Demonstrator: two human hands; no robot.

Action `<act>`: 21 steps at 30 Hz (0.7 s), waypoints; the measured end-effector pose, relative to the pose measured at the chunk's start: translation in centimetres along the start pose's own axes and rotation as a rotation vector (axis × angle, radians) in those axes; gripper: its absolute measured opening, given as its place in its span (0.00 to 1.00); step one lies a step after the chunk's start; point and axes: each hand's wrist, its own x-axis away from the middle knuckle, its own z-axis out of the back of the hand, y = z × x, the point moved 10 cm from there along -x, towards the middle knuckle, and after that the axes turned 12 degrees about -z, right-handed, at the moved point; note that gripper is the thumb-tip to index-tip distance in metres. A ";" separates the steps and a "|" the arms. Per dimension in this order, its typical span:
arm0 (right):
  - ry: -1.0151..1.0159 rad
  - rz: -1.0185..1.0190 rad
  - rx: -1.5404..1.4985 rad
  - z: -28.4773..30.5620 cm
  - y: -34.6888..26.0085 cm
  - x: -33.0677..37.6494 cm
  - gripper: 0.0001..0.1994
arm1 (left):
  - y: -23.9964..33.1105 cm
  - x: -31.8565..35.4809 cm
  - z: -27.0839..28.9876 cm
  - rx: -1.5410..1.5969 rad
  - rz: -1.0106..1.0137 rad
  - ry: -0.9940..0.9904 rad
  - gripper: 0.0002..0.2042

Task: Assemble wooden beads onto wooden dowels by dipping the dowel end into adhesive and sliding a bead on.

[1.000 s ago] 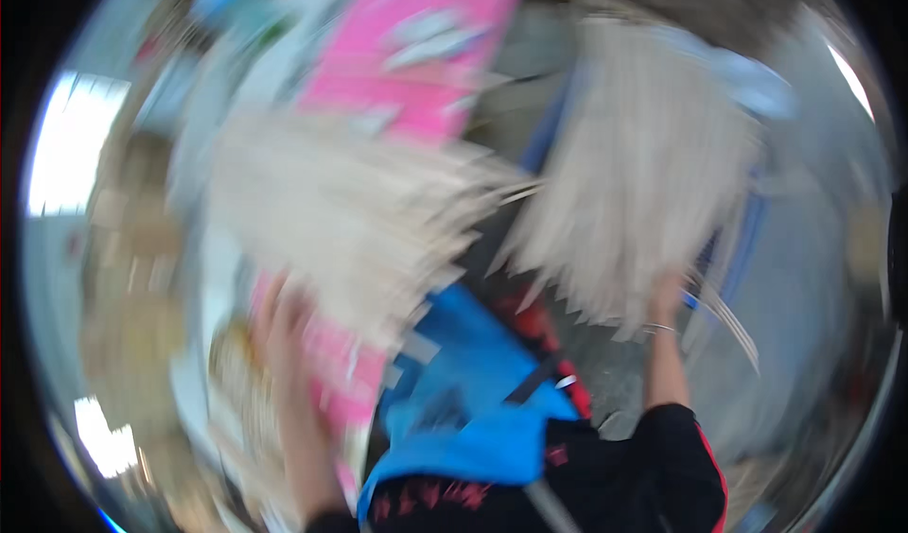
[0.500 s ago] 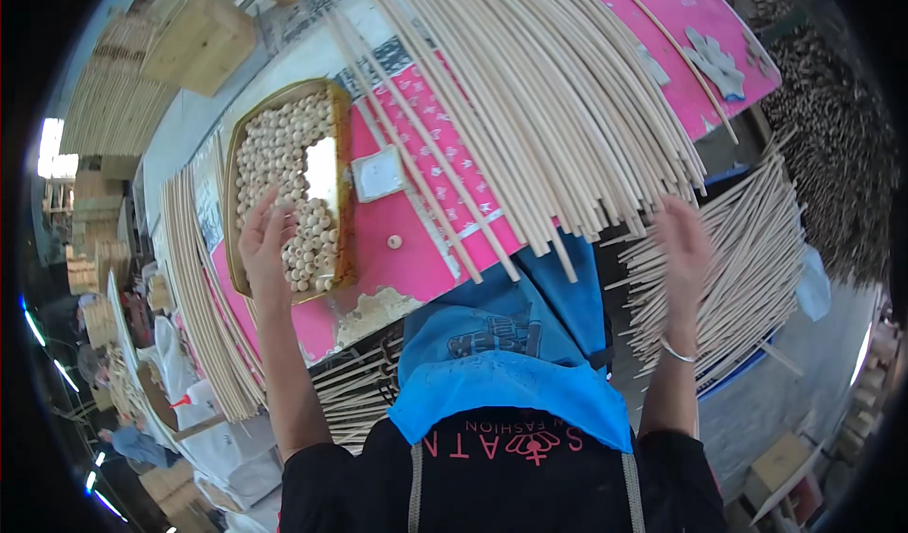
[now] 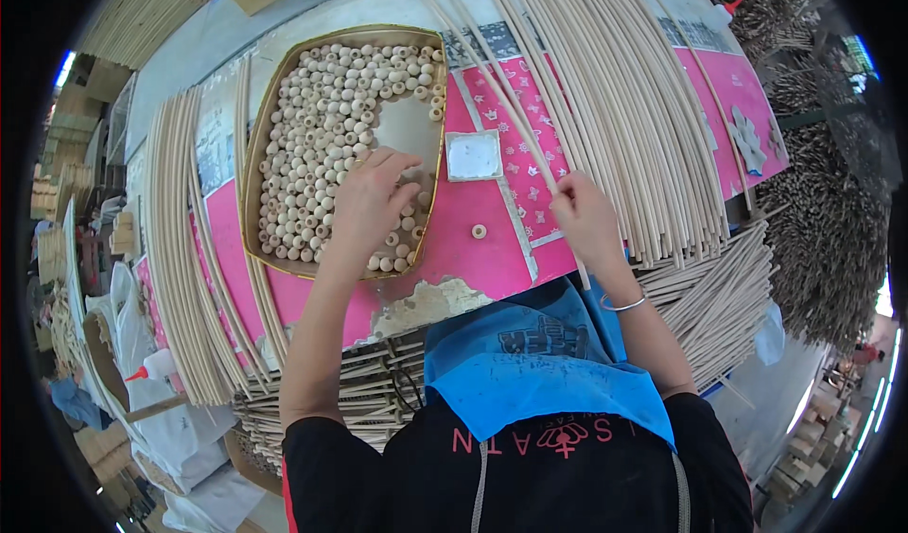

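Observation:
My left hand (image 3: 372, 200) is over the yellow-edged tray (image 3: 407, 124) of round wooden beads (image 3: 322, 126), close to those at its right side. Its thumb and fingers are apart, and no bead shows between them. My right hand (image 3: 588, 219) is closed around a thin wooden dowel (image 3: 527, 131) near its lower end, which sticks out below the fist. How many dowels are in the grip I cannot tell. Between the hands lie a square dish (image 3: 451, 158) of white stuff and a single loose bead (image 3: 479, 231) with a hole.
Many dowels (image 3: 634, 107) lie side by side on the pink-covered table (image 3: 454, 240), with another row (image 3: 175, 249) at the left. A glove (image 3: 747, 140) rests at the far right. More sticks (image 3: 709, 292) are piled below the table's right edge.
My right hand has come in from the right and closed on a dowel. My left hand has moved right and further into the tray. The view has shifted.

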 end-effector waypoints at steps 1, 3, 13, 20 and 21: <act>-0.111 -0.126 -0.264 -0.3 2.4 -0.7 0.07 | 0.4 -0.4 -0.3 -0.076 -0.033 -0.027 0.14; -0.150 -0.254 -0.473 0.5 2.2 0.9 0.09 | -0.1 -0.3 -1.1 -0.051 -0.005 -0.051 0.12; 0.014 0.342 -0.278 4.8 -12.1 -0.3 0.09 | -0.6 1.6 -1.2 0.208 0.167 0.039 0.05; 0.057 0.557 -0.066 0.2 -16.3 -2.2 0.08 | -2.5 4.4 -2.0 1.283 0.478 0.486 0.12; 0.069 0.598 -0.052 -0.1 -16.6 -2.2 0.08 | -2.5 4.7 -2.0 1.283 0.479 0.491 0.12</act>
